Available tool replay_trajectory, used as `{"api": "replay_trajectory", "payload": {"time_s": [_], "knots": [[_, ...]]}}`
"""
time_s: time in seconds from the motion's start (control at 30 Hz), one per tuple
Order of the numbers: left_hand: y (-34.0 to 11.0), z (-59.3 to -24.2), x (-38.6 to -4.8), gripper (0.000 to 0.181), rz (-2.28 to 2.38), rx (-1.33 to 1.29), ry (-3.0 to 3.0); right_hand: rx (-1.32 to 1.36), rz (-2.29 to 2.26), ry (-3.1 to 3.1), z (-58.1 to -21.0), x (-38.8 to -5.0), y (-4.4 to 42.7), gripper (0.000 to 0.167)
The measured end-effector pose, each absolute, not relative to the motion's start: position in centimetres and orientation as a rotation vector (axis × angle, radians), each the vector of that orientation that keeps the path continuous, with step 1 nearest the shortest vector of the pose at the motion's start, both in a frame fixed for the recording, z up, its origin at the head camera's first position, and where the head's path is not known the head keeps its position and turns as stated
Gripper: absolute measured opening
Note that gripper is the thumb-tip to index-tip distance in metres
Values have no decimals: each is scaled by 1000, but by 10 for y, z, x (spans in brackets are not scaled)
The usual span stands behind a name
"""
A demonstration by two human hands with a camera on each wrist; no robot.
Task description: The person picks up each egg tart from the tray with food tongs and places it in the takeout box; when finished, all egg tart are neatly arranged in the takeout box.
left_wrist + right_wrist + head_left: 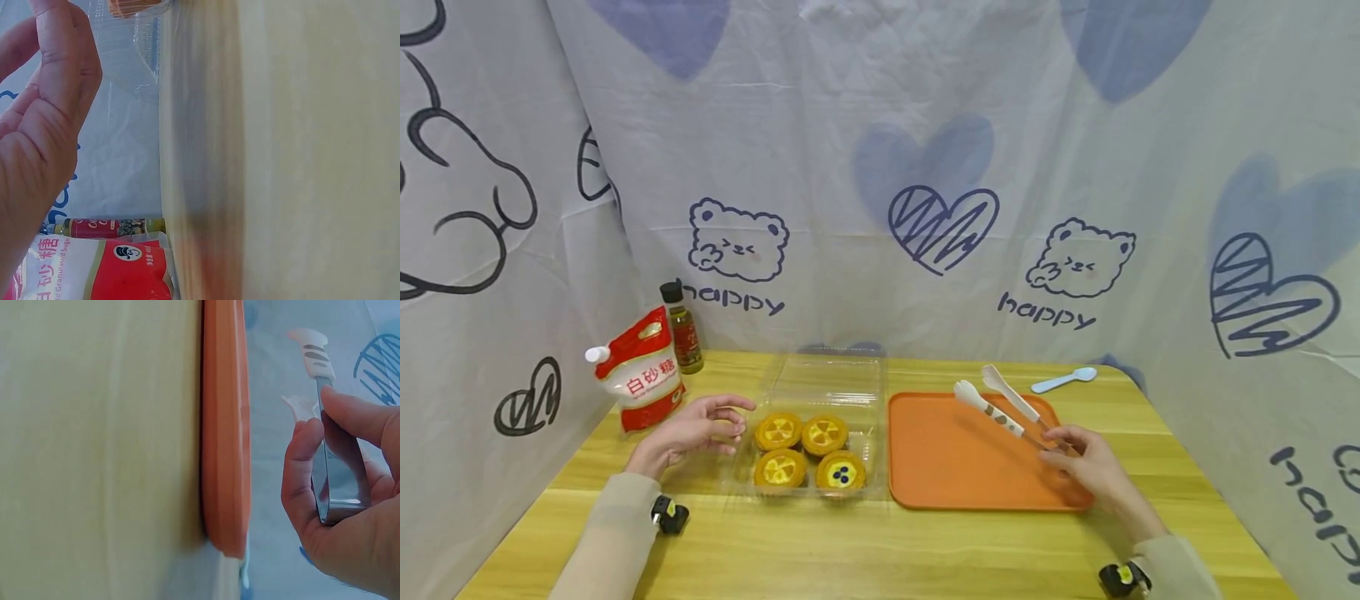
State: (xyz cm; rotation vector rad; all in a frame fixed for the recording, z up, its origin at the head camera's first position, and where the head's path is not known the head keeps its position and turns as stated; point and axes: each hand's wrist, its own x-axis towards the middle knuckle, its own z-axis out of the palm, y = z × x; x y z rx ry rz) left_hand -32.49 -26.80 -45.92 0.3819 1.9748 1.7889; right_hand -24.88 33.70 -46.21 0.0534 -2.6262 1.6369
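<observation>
My right hand (1086,467) grips a pair of tongs (1003,410) by the metal bend, above the right part of an orange tray (932,462). The tongs' white tips point up and left and stand apart; in the right wrist view the steel arms (340,469) lie between thumb and fingers. My left hand (700,429), fingers loosely bent and holding nothing, hovers at the left side of a clear plastic box (872,417) whose lid stands raised. Several egg tarts (779,432) sit in the box, one topped with dark berries (842,475).
Behind the left hand stand a red-and-white sugar bag (643,375) with a spout and a dark-capped bottle (685,333). A light-blue spoon (1064,380) lies behind the tray. A printed cloth (835,167) hangs along the table's back and sides.
</observation>
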Motion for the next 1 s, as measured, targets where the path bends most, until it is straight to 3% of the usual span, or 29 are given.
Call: {"api": "replay_trajectory", "payload": {"time_s": [0.37, 1.0], "knots": [[-268, -458, -325, 51, 1788, 384, 1965, -80, 1686, -2644, -464, -240, 352, 59], [-269, -457, -323, 53, 1784, 368, 1973, -200, 1689, -2642, -464, -229, 397, 64]]}}
